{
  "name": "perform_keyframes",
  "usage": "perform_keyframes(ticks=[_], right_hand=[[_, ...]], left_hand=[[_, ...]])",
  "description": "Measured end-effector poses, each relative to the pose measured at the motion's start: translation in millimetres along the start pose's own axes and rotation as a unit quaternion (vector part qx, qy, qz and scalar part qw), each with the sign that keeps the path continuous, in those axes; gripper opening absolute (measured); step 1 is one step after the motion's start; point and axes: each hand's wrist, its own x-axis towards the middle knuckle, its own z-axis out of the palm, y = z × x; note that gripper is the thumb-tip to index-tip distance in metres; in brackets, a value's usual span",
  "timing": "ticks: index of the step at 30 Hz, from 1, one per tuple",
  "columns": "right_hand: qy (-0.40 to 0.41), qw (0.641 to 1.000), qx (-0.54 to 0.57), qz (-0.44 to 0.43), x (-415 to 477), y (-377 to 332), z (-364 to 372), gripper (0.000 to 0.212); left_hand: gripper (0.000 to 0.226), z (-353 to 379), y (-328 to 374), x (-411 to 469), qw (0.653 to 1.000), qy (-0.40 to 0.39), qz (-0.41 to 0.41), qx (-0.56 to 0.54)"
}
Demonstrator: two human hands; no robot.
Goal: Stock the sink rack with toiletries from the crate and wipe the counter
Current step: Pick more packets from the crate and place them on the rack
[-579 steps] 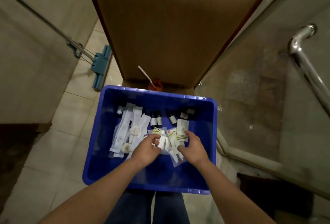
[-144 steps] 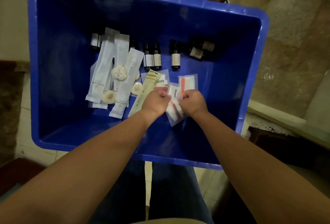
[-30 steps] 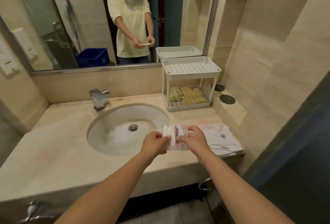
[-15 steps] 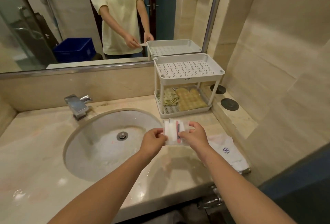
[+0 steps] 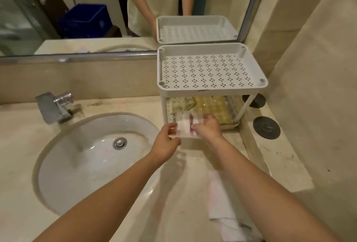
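1. The counter [image 5: 17,154] runs left of and in front of the rack [image 5: 212,89]. Wiping looks not yet begun, so stocking is the step in hand.
2. The sink [image 5: 87,166] lies left of the rack, and the tap [image 5: 55,106] stands behind the sink.
3. The rack has two tiers. Its top shelf shows only its perforated floor, and yellowish sachets [image 5: 216,109] lie on the lower one.
4. The crate [image 5: 85,20] shows only in the mirror, left of the rack's reflection, with its contents hidden.
5. A white cloth [image 5: 219,199] lies in front of the rack with no hand on it. Its near end is blurred and partly behind the right forearm.
6. The left hand [image 5: 166,142] pinches the left edge of the clear packets [image 5: 183,127]. The right hand [image 5: 209,128] grips their right side, knuckles at the rack's lower opening.
7. The packets are held flat at the front lip of the rack's lower tier. Next, I judge, they must slide under the top shelf beside the sachets, then both hands let go. Their number and print are too blurred to read, and they hide the lip itself.
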Motion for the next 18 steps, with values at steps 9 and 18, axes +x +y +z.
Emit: perform_keyframes(ticks=[9, 18], right_hand=[[-0.044, 0.995, -0.090, 0.015, 66, -19, 24, 0.062], [-0.055, 0.988, -0.147, 0.007, 92, -19, 41, 0.029]], left_hand=[[0.053, 10, -10, 41, 0.999, 0.018, -0.025, 0.032], [0.054, 19, -26, 43, 0.984, 0.002, -0.002, 0.175]])
